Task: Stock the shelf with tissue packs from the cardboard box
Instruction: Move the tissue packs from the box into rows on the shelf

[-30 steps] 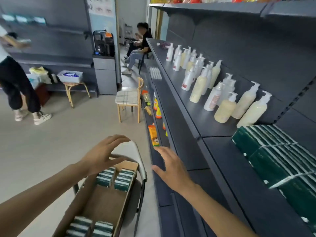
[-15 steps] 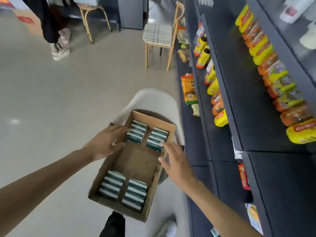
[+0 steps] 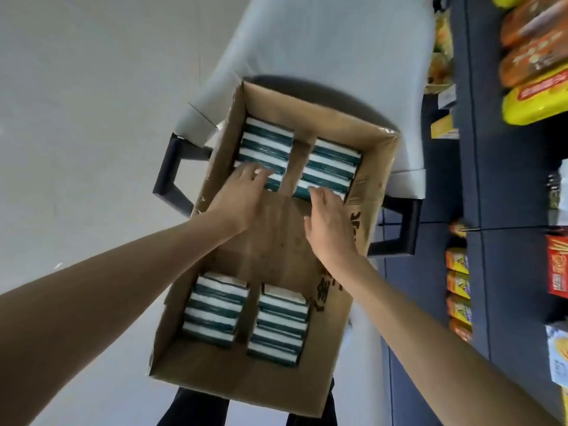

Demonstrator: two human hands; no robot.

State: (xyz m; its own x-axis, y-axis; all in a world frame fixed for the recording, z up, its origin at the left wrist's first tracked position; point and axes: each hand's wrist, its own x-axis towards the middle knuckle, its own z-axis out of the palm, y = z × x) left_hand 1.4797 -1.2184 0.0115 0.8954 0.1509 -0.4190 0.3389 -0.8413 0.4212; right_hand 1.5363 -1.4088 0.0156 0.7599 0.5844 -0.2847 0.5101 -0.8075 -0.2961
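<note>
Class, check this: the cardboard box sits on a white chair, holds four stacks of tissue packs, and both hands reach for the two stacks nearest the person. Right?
Not quite. The head view shows the left hand and right hand at the two far stacks. The cardboard box, white chair and four stacks are right.

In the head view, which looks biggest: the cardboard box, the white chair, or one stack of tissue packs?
1. Cardboard box and white chair: unsure, since the box covers much of the chair.
2. Stack of tissue packs: clearly smallest.

White chair (image 3: 322, 41), yellow and orange snack packets (image 3: 534, 72)
</note>
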